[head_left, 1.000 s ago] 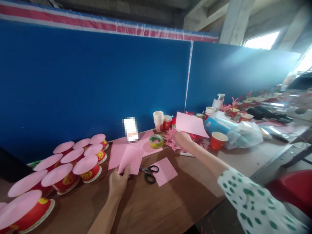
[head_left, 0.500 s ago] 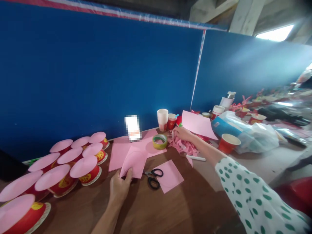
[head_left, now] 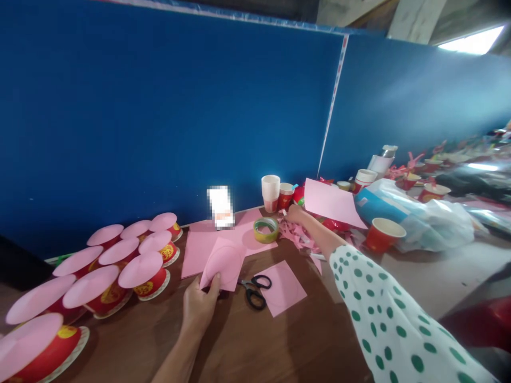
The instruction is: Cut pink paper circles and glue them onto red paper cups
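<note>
My left hand [head_left: 200, 304] pinches the near corner of a folded pink paper [head_left: 223, 261] and holds it tilted above the brown table [head_left: 255, 346]. Black-handled scissors [head_left: 253, 290] lie just right of it, beside a pink paper square [head_left: 285, 288]. My right hand [head_left: 296, 214], on an arm in a white sleeve with green dots, reaches far across to a heap of pink paper scraps [head_left: 297, 236], close to a red cup [head_left: 285, 196] and a white cup stack [head_left: 270, 193]. Its fingers are hidden from here. A roll of tape [head_left: 266, 230] sits left of that hand.
Several upturned red paper bowls capped with pink discs [head_left: 140, 271] crowd the left of the table. Flat pink sheets [head_left: 199, 244] lie by the blue partition [head_left: 159, 117]. To the right are a pink sheet [head_left: 331, 202], a red cup [head_left: 382, 234] and a plastic bag [head_left: 431, 223].
My right hand has slid left and farther back, from the scrap heap towards the cups. The left hand keeps its grip on the folded pink paper. My view has turned slightly.
</note>
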Motion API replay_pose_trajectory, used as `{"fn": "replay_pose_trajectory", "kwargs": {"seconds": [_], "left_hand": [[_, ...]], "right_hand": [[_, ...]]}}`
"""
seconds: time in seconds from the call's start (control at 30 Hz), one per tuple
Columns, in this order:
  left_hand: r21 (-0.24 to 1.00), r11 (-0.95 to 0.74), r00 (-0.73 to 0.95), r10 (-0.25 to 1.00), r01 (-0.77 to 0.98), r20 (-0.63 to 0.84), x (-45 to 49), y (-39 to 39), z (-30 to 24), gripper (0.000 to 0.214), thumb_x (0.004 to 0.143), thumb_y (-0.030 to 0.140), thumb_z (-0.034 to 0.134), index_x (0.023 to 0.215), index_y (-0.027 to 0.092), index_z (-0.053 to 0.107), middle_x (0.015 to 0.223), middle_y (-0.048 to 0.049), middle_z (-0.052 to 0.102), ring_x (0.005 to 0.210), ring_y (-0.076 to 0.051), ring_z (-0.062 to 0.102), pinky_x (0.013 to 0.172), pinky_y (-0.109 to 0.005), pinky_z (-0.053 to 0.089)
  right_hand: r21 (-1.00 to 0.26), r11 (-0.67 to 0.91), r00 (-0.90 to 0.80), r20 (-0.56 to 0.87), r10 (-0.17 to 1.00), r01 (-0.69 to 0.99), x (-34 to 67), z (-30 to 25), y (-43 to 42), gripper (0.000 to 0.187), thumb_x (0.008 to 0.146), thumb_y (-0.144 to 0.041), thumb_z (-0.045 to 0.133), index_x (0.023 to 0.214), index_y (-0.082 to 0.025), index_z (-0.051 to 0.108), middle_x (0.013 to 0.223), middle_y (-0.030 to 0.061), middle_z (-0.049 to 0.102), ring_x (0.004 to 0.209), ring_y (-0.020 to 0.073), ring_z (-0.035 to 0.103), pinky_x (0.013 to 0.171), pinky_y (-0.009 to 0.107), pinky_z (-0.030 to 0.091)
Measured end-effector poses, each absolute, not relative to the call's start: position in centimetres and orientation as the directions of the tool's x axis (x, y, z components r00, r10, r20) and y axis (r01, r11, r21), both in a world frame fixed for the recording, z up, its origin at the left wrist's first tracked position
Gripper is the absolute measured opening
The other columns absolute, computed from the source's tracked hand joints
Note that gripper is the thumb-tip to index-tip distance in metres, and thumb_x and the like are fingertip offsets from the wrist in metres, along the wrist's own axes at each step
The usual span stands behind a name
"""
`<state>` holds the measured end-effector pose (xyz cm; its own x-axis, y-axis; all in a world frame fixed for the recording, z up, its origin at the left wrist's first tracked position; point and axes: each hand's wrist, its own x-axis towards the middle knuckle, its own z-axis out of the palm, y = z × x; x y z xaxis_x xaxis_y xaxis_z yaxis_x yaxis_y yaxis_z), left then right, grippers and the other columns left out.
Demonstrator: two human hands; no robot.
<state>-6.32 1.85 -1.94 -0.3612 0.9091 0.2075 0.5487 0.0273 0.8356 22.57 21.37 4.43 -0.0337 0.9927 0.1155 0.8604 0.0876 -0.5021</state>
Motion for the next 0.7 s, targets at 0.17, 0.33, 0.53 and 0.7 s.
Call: {"fn": "replay_pose_trajectory", "kwargs": {"seconds": [0.17,0.33,0.53,0.7], "left_hand": [[0.826,0.033,-0.360,0.909,0.563,0.209,-6.3,1.7,-1.7,0.034,0.069,0.046,0.056,0.065,0.013,0.062,0.056,-0.0062,0.065,0.056,-0.022,0.062,0.053,-0.027,0.046],[0.827,0.036,-0.370,0.904,0.562,0.212,-6.5,1.9,-2.2,0.036,0.069,0.047,0.056,0.070,0.012,0.064,0.060,-0.0073,0.067,0.058,-0.023,0.063,0.054,-0.028,0.048],[0.783,-0.029,-0.342,0.889,0.622,0.305,-6.7,2.1,-2.6,0.038,0.071,0.047,0.054,0.080,0.011,0.066,0.077,-0.0117,0.071,0.074,-0.026,0.065,0.067,-0.031,0.050],[0.776,-0.041,-0.327,0.892,0.630,0.313,-6.8,2.1,-2.6,0.040,0.072,0.047,0.053,0.082,0.012,0.067,0.078,-0.0118,0.071,0.075,-0.027,0.066,0.068,-0.031,0.051]], "right_hand": [[-0.552,0.130,-0.087,0.103,0.991,0.823,23.2,5.5,20.1,0.019,0.084,-0.029,0.055,0.094,-0.014,0.060,0.085,0.0021,0.064,0.072,0.0142,0.060,0.063,0.026,0.049],[-0.612,0.217,-0.059,0.268,0.962,0.760,23.8,6.6,19.5,0.011,0.077,-0.026,0.058,0.081,-0.016,0.060,0.071,-0.0005,0.065,0.060,0.0114,0.058,0.052,0.019,0.040],[-0.682,0.201,0.152,0.421,0.894,0.703,25.6,9.2,21.5,0.021,0.080,-0.035,0.049,0.085,-0.015,0.057,0.077,0.0018,0.064,0.066,0.0124,0.058,0.055,0.020,0.042],[-0.736,0.112,0.320,0.420,0.849,0.667,27.0,11.2,24.3,0.027,0.084,-0.035,0.045,0.095,-0.013,0.056,0.084,0.0048,0.064,0.069,0.0139,0.060,0.058,0.023,0.045]]}}
